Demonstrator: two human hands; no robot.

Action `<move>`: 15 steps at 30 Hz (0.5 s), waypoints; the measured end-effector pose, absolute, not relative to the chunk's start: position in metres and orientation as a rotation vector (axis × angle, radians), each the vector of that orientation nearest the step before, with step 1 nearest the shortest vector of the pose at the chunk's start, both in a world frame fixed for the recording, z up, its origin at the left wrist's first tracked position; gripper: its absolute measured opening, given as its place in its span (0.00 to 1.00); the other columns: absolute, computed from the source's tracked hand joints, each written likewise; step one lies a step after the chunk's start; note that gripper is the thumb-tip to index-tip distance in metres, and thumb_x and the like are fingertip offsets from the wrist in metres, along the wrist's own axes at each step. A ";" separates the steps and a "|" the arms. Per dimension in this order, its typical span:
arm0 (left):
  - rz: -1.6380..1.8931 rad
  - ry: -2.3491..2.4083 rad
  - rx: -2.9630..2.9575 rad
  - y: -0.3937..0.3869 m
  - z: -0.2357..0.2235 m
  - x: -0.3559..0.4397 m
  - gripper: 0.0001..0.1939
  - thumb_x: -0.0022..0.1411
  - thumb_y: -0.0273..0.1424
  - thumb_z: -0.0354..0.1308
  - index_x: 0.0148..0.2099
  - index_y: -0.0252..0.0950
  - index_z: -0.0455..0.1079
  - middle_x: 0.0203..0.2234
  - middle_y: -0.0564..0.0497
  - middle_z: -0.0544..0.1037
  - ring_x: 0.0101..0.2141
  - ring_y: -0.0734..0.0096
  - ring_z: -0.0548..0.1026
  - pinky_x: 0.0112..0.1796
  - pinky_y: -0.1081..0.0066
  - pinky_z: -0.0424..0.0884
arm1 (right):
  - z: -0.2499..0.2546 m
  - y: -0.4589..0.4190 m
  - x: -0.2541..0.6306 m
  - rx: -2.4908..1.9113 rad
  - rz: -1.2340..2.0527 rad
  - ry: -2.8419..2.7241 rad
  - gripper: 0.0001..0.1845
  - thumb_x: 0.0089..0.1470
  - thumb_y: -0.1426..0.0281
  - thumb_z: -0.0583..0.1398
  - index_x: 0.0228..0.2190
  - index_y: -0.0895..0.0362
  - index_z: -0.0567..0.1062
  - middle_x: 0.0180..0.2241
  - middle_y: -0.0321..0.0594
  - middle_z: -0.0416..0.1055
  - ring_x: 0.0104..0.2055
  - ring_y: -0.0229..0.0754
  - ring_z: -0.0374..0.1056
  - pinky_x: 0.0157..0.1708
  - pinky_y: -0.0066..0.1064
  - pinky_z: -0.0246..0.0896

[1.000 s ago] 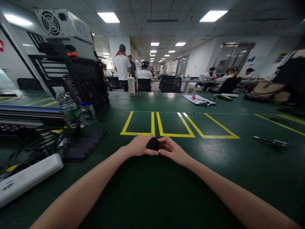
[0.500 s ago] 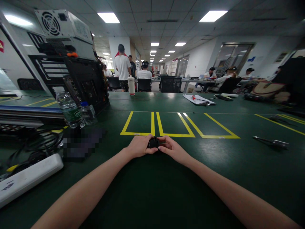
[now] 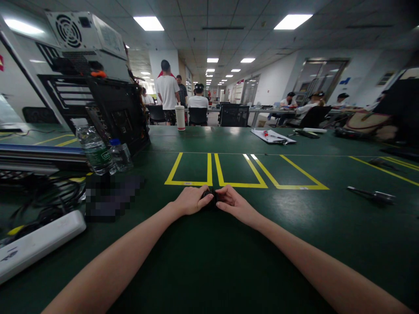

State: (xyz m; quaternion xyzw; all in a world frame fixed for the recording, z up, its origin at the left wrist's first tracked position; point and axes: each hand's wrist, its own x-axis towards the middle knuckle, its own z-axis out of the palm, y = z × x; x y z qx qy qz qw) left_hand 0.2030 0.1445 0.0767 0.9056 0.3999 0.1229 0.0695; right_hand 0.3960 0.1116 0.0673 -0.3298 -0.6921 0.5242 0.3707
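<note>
A small black object [image 3: 208, 197] lies on the green table mat [image 3: 209, 261] just in front of the yellow-taped boxes [image 3: 229, 172]. My left hand [image 3: 190, 200] is curled around its left side. My right hand [image 3: 234, 201] closes on its right side, fingertips meeting the left hand's. The hands cover most of the object, so I cannot make out what it is.
An open black computer case [image 3: 108, 109] with a grey power supply [image 3: 88, 37] on top stands at the left, beside two water bottles [image 3: 94, 150]. A white power strip [image 3: 39, 244] and cables lie near left. A screwdriver [image 3: 371, 195] lies right, a clipboard [image 3: 273, 136] farther back. People sit behind.
Both hands have lowered slightly and closed further over the black object, so less of it shows now than a second ago.
</note>
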 end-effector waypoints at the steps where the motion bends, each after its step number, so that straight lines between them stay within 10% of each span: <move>1: 0.367 1.200 2.709 0.145 0.077 0.203 0.25 0.63 0.46 0.30 0.40 0.35 0.61 0.27 0.50 0.72 0.27 0.68 0.70 0.28 0.71 0.62 | 0.067 0.112 0.396 -0.850 1.338 -1.766 0.13 0.49 0.69 0.58 0.39 0.53 0.63 0.41 0.37 0.63 0.46 0.40 0.62 0.48 0.39 0.58; 15: 0.369 1.160 2.706 0.145 0.078 0.202 0.26 0.62 0.48 0.30 0.39 0.34 0.61 0.26 0.50 0.71 0.26 0.68 0.69 0.27 0.71 0.61 | 0.068 0.113 0.397 -0.847 1.387 -1.763 0.19 0.45 0.74 0.61 0.40 0.54 0.62 0.42 0.37 0.64 0.46 0.41 0.64 0.47 0.40 0.60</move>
